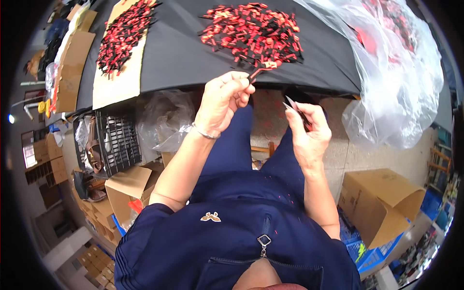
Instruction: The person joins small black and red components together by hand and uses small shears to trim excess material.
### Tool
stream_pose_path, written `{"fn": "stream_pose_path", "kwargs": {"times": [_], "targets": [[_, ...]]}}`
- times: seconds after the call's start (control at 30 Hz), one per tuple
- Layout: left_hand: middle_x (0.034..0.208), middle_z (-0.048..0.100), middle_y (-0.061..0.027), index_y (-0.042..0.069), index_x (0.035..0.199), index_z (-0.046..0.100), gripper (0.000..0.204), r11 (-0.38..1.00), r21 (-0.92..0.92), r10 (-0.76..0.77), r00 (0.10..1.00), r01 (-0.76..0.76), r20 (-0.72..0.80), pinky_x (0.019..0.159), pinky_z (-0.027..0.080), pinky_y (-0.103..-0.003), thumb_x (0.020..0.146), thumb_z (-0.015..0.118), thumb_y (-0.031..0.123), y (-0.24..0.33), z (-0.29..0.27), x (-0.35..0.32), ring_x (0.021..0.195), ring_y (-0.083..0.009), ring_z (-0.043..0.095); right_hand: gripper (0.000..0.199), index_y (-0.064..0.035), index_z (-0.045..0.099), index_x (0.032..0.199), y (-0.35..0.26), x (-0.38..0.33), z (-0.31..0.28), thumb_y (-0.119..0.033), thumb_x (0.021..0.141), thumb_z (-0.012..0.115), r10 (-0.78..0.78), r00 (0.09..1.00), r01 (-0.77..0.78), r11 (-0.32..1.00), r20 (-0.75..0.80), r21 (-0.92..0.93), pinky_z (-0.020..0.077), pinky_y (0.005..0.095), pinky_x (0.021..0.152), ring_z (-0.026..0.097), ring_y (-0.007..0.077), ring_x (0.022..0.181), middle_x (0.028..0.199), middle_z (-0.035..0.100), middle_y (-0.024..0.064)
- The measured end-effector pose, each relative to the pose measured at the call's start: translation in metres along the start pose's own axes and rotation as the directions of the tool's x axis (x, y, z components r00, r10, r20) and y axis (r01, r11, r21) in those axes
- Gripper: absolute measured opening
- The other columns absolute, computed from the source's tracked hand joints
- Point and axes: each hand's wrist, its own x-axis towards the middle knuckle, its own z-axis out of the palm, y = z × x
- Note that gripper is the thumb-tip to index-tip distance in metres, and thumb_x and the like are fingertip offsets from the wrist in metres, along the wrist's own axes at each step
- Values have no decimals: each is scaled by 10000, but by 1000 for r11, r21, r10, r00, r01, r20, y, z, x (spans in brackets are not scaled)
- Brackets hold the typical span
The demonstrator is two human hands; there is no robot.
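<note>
My left hand (220, 99) is closed in a pinch on a small red-and-black strip (259, 72), which sticks out toward the near edge of the pile. In my right hand (309, 133) is a pair of small thread snips (291, 103); its two pointed metal tips show slightly apart, and the handle is mostly hidden in the palm. The snips are apart from the strip. Just beyond my hands, a heap of similar red-and-black pieces (251, 34) lies on the black-covered table (179, 58).
A cardboard sheet (116, 94) at the left bears another heap of pieces (125, 36). On the right, a clear plastic bag (391, 92) hangs over the table edge. Below stand a black crate (121, 140), an open carton (128, 183) and a large cardboard box (372, 203).
</note>
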Motion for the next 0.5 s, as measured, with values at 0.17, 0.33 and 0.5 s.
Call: {"fn": "stream_pose_path", "kwargs": {"times": [0.17, 0.33, 0.5], "targets": [[777, 637, -57, -17, 976, 594, 166, 995, 84, -44, 999, 45, -6, 567, 443, -190, 835, 597, 71, -20, 23, -19, 598, -65, 553, 152, 0, 594, 891, 2, -4, -1, -37, 790, 702, 42, 999, -41, 999, -30, 2, 457, 180, 623, 543, 35, 674, 769, 629, 16], [773, 639, -51, -4, 976, 605, 159, 993, 90, -82, 996, 80, 27, 568, 438, -183, 837, 594, 73, -33, 34, -25, 604, -58, 551, 166, -6, 598, 890, 10, -10, -10, -65, 786, 714, -20, 996, 15, 998, -88, -55, 463, 196, 617, 553, 48, 671, 763, 628, 19], [773, 641, -54, -7, 984, 604, 168, 992, 71, -106, 994, 103, 30, 570, 434, -181, 837, 591, 72, -40, 41, -28, 604, -55, 545, 187, -8, 600, 892, 13, -16, -21, -73, 771, 728, -47, 988, 37, 997, -148, -68, 465, 208, 605, 566, 69, 658, 752, 630, 39]]}}
